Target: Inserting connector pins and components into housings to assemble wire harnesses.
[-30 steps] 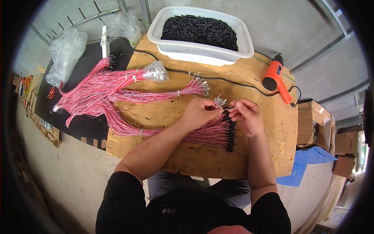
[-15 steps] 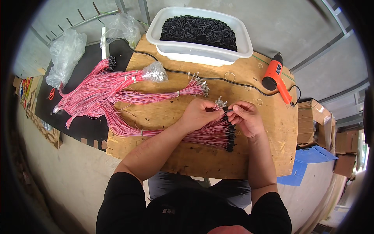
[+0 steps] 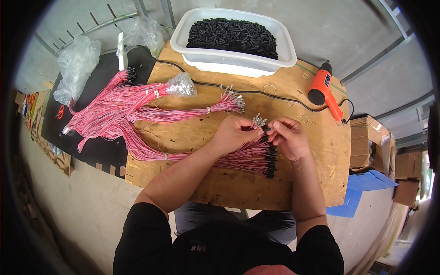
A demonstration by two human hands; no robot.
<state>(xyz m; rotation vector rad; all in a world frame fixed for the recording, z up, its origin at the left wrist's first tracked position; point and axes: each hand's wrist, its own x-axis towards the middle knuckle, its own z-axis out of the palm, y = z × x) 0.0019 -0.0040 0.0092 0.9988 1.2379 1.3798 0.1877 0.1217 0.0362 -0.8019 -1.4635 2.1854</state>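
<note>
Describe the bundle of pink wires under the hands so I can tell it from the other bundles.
Start at the wooden board. The bundle of pink wires lies across its middle, directly beneath the left hand and right hand. Unlike the bundle with bare metal ends farther back, its right ends wear black sleeves.

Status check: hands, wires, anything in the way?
Left hand and right hand pinching metal-tipped pink wire ends. Black-sleeved pink wire bundle under them on wooden board. Nothing blocking.

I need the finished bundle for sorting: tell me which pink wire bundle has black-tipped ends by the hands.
It is the bundle lying under both hands, its ends capped black at the right. The bundle farther back shows bare metal ends, and the big bunch lies off left.
</note>
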